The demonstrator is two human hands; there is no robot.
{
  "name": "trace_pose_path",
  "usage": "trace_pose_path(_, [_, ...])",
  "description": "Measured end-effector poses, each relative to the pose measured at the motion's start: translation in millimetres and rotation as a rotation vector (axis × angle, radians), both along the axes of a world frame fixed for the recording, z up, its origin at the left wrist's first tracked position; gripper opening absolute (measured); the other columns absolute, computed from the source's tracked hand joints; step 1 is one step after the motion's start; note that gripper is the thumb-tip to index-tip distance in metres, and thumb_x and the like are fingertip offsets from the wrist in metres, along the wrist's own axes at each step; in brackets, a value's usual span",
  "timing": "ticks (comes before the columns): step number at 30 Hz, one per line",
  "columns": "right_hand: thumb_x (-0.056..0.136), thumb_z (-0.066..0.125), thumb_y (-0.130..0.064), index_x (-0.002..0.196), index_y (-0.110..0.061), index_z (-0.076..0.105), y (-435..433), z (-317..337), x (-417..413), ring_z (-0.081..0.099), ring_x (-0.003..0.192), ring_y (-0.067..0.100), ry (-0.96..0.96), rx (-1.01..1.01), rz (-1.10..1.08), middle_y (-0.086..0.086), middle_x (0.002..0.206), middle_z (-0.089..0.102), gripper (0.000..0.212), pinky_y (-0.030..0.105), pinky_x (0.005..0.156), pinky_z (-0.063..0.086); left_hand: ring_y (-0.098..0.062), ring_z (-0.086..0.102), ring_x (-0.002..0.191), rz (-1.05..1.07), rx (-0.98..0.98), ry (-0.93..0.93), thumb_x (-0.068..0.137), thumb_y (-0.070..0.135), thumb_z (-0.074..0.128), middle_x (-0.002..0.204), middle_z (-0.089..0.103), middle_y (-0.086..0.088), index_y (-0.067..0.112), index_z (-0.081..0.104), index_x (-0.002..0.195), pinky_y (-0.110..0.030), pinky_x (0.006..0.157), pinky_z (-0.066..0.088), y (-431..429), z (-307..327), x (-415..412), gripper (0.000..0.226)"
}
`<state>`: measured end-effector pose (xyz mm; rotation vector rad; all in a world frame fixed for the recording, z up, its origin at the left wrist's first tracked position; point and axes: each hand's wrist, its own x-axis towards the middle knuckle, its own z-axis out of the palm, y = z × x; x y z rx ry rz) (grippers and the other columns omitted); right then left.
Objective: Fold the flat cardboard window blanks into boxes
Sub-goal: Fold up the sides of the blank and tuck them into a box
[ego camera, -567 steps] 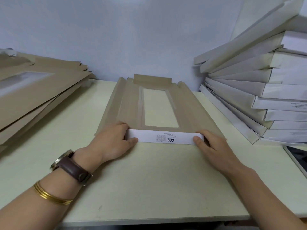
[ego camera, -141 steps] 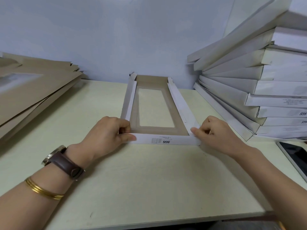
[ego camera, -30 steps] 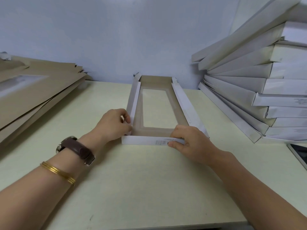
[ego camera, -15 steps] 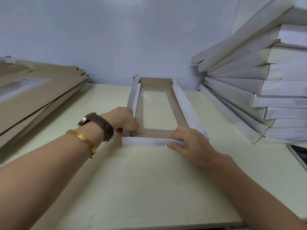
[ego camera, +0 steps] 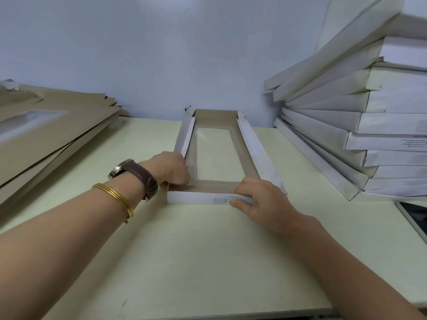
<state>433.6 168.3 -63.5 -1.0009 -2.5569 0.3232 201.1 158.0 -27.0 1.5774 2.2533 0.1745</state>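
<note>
A long cardboard window box (ego camera: pixel 251 144), brown inside and white outside, lies on the table with its clear window facing down. Its near end wall and left wall stand up; the right wall leans outward. My left hand (ego camera: pixel 172 168) reaches over the near left corner, fingers curled inside the box against the left wall. My right hand (ego camera: pixel 261 199) grips the near end wall at its right part, thumb on the outer white face by the printed label.
A pile of flat brown window blanks (ego camera: pixel 46 132) lies at the left. A tall stack of folded white boxes (ego camera: pixel 360 125) fills the right side against the wall. A dark tablet (ego camera: pixel 416 218) lies at the right edge. The pale table (ego camera: pixel 196 262) spreads in front.
Over the last second my left arm has swung over the near left corner and its fingers have gone inside the box. My right hand stays on the near wall.
</note>
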Motion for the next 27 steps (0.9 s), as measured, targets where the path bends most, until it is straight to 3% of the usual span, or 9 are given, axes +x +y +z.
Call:
trace_pose_path(4, [0.093, 0.061, -0.025, 0.071, -0.018, 0.056, -0.6, 0.4, -0.5, 0.050, 0.069, 0.020, -0.001, -0.004, -0.007, -0.003, 0.075, 0.048, 0.023, 0.036, 0.066, 0.041, -0.023, 0.062, 0.053, -0.010, 0.018, -0.072, 0.078, 0.005, 0.048, 0.075, 0.062, -0.010, 0.006, 0.063, 0.081, -0.023, 0.050, 0.052, -1.4, 1.7, -6.2, 0.016])
trace_pose_path(9, [0.092, 0.061, -0.025, 0.076, -0.012, 0.062, -0.4, -0.3, -0.2, 0.052, 0.070, 0.021, 0.003, -0.002, -0.014, 0.001, 0.077, 0.052, 0.021, 0.038, 0.067, 0.043, -0.019, 0.060, 0.051, -0.019, -0.050, -0.150, 0.068, -0.003, 0.067, 0.060, 0.060, -0.006, 0.005, 0.061, 0.071, -0.021, 0.049, 0.051, -2.3, 4.9, -7.6, 0.010])
trace_pose_path(17, [0.093, 0.060, -0.027, 0.076, -0.010, 0.063, 1.2, -0.6, -0.2, 0.051, 0.069, 0.020, 0.002, 0.009, -0.008, 0.001, 0.076, 0.051, 0.023, 0.038, 0.066, 0.043, -0.019, 0.057, 0.055, -0.036, -0.067, -0.173, 0.073, -0.011, 0.059, 0.080, 0.055, -0.010, 0.000, 0.061, 0.097, -0.017, 0.040, 0.047, -5.1, 5.5, -8.4, 0.026])
trace_pose_path(19, [0.093, 0.060, -0.027, 0.078, -0.009, 0.064, 1.6, -0.8, -0.1, 0.052, 0.069, 0.020, -0.002, 0.016, -0.007, 0.002, 0.077, 0.052, 0.024, 0.037, 0.066, 0.043, -0.019, 0.057, 0.055, -0.033, -0.071, -0.176, 0.073, -0.008, 0.062, 0.085, 0.056, -0.011, -0.002, 0.059, 0.094, -0.018, 0.040, 0.047, -6.2, 6.6, -7.2, 0.023])
trace_pose_path(23, [0.093, 0.060, -0.027, 0.079, -0.009, 0.064, 1.7, -1.3, 0.0, 0.052, 0.070, 0.020, -0.007, 0.017, -0.008, 0.002, 0.078, 0.052, 0.023, 0.038, 0.066, 0.043, -0.018, 0.060, 0.056, -0.021, -0.095, -0.173, 0.077, 0.005, 0.065, 0.075, 0.060, -0.008, 0.005, 0.061, 0.077, -0.019, 0.049, 0.052, -7.5, 9.3, -7.9, 0.004])
trace_pose_path(27, [0.093, 0.060, -0.027, 0.079, -0.010, 0.064, 1.6, -1.0, 0.1, 0.052, 0.071, 0.020, -0.006, 0.013, -0.005, 0.000, 0.077, 0.051, 0.022, 0.037, 0.067, 0.043, -0.023, 0.061, 0.063, -0.049, -0.110, -0.144, 0.079, -0.001, 0.050, 0.071, 0.058, -0.007, 0.004, 0.062, 0.072, -0.025, 0.060, 0.055, -11.6, 8.4, -5.9, 0.015])
